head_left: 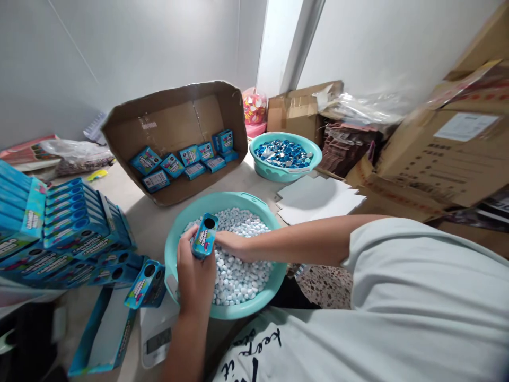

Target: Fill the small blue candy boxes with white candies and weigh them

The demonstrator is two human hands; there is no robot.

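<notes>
My left hand [194, 270] is wrapped round a small blue candy box [205, 236] with a dark round opening in its top, holding it tilted over the basin. Beside it, my right hand [234, 246] reaches down onto the small white candies [238, 281]. Its fingertips are hidden behind the box and among the candies, so I cannot tell what they grip. The candies lie in a wide turquoise basin [226, 312] at the middle of the table.
Stacked blue boxes [75, 228], an open blue tray [103, 334] and a kitchen scale [153, 339] stand at left. Behind lies a cardboard carton [167, 119] holding several boxes. A smaller basin [274, 172] of blue and silver discs, white card [318, 199] and cartons [445, 148] are at right.
</notes>
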